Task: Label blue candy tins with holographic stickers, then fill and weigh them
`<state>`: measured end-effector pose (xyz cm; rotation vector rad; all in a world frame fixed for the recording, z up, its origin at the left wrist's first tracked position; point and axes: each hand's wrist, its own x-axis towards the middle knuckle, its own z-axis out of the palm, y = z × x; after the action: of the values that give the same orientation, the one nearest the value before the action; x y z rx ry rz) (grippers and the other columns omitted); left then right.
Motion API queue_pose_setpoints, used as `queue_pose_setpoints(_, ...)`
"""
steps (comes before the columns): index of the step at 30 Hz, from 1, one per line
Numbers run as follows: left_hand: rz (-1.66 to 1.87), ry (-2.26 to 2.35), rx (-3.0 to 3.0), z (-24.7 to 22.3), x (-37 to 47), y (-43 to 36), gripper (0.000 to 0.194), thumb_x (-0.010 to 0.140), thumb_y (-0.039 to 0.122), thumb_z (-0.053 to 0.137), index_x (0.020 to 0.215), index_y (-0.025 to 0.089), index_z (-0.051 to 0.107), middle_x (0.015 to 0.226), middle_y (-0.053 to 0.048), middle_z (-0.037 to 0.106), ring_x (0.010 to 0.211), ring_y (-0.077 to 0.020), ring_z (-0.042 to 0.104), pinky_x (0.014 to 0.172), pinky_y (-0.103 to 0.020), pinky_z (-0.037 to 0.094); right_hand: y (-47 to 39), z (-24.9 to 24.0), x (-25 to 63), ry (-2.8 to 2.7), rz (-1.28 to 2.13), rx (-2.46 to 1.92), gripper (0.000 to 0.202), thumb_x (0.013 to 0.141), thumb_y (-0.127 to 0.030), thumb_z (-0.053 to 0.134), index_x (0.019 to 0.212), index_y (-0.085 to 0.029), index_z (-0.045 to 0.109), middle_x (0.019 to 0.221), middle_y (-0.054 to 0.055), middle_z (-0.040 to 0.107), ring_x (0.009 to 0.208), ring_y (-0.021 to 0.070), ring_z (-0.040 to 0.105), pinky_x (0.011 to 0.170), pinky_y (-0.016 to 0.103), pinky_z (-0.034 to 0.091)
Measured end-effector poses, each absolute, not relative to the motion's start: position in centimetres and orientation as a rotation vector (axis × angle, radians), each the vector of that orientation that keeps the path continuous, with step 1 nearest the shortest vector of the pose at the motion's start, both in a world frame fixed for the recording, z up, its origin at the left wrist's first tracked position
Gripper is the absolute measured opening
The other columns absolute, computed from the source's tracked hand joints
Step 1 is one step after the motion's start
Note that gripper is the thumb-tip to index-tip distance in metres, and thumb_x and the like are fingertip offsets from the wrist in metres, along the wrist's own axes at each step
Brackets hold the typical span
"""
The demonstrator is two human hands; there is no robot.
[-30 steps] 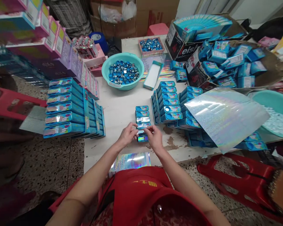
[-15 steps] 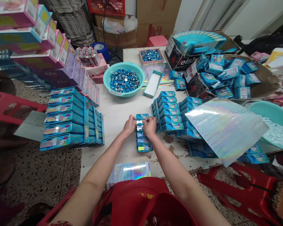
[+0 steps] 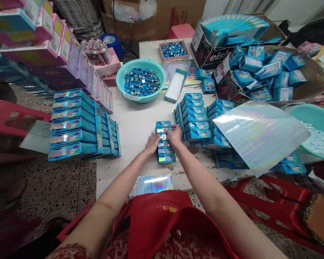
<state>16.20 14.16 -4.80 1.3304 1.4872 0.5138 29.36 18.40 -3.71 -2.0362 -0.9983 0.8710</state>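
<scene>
In front of me on the table stands a short row of small blue boxes (image 3: 166,151), several with a shiny holographic strip across the top. My left hand (image 3: 152,143) lies along the left side of this row, its fingers stretched out and touching the boxes. My right hand (image 3: 175,135) is at the row's right side, with the thumb on top of a box near the far end and the fingers apart from it. Nothing visible is held in either hand. A holographic sheet (image 3: 152,182) lies at the table's front edge.
Stacked blue boxes stand to the left (image 3: 75,138) and right (image 3: 196,117). A turquoise basin (image 3: 140,99) of blue-and-silver pieces and an open box tray (image 3: 176,85) lie farther back. Another large holographic sheet (image 3: 261,136) covers boxes at right. Cartons of blue packets (image 3: 268,70) stand behind.
My left fingers have gone from a pinch at the row's edge to lying stretched along its side. My right hand has shifted slightly towards the row's right edge. The camera view has tilted down.
</scene>
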Motion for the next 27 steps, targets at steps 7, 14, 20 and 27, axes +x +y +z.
queue_pose_setpoints(7, 0.084, 1.703, 1.687, -4.9, 12.1, 5.7, 0.046, 0.092, 0.045, 0.032, 0.084, 0.018, 0.068, 0.091, -0.010, 0.068, 0.094, -0.0243, 0.058, 0.086, -0.036, 0.039, 7.0, -1.3, 29.1, -1.431, 0.563, -1.646, 0.038, 0.088, -0.018, 0.045, 0.125, -0.018, 0.047, 0.125, 0.013, 0.054, 0.120, 0.0221, 0.047, 0.101, 0.041, 0.039)
queue_pose_setpoints(14, -0.214, 1.294, 1.770, -5.3, 15.3, 1.1, 0.012, 0.078, 0.023, 0.057, 0.084, 0.018, 0.066, 0.098, -0.009, 0.066, 0.102, -0.0264, 0.053, 0.088, -0.037, 0.037, -5.3, -6.1, 31.6, -1.890, 0.722, -1.692, 0.023, 0.089, -0.017, 0.046, 0.105, -0.019, 0.063, 0.096, 0.010, 0.059, 0.093, 0.0215, 0.056, 0.082, 0.036, 0.051)
queue_pose_setpoints(20, -0.169, 1.274, 1.633, -6.4, 15.1, 2.0, 0.016, 0.079, 0.017, 0.049, 0.089, 0.018, 0.063, 0.077, -0.001, 0.065, 0.071, -0.0156, 0.058, 0.064, -0.024, 0.040, -4.8, -7.3, 31.6, -2.303, 0.629, -1.774, 0.027, 0.091, -0.024, 0.050, 0.113, -0.020, 0.064, 0.103, 0.011, 0.064, 0.092, 0.0241, 0.053, 0.078, 0.036, 0.046)
queue_pose_setpoints(27, -0.020, 1.319, 1.541, -7.5, 15.1, 1.8, 0.017, 0.076, 0.014, 0.047, 0.081, 0.017, 0.063, 0.068, 0.001, 0.062, 0.064, -0.0125, 0.054, 0.059, -0.021, 0.038, -5.9, -7.2, 31.9, -2.509, 0.535, -1.613, 0.028, 0.090, -0.017, 0.050, 0.116, -0.020, 0.062, 0.118, 0.010, 0.064, 0.103, 0.0242, 0.052, 0.086, 0.038, 0.040)
